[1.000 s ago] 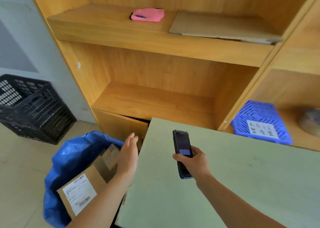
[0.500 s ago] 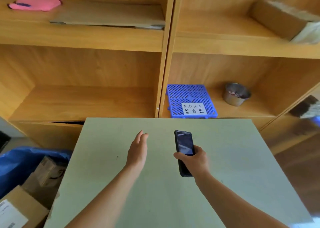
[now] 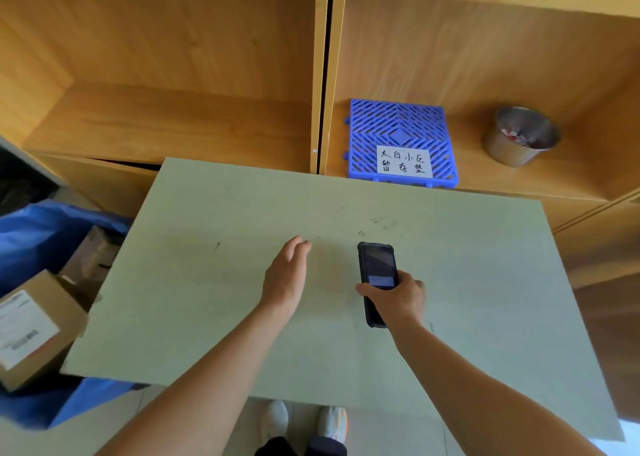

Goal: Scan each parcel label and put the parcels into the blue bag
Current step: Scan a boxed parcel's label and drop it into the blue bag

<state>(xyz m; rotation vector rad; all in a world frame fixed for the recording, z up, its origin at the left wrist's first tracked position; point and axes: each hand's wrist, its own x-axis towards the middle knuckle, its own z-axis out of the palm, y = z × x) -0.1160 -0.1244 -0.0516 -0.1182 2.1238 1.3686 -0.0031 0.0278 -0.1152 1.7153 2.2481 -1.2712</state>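
My right hand [image 3: 398,298] grips a black handheld scanner [image 3: 375,275] over the pale green table [image 3: 207,300], screen facing up. My left hand [image 3: 287,275] hovers over the table to the scanner's left, fingers straight and holding nothing. The blue bag [image 3: 31,237] stands on the floor at the table's left edge. Inside it lie a cardboard parcel [image 3: 38,327] with a white label and a second brown parcel [image 3: 90,261] behind it. No parcel lies on the table.
Wooden shelves [image 3: 173,120] rise behind the table. On the right shelf sit a blue plastic grid mat [image 3: 398,126] with a handwritten note and a metal cup [image 3: 519,137]. My shoes [image 3: 308,421] show below the table's near edge.
The view has swung right from the bag to the table's middle. My left hand moved from above the bag to over the table. The scanner stays in my right hand.
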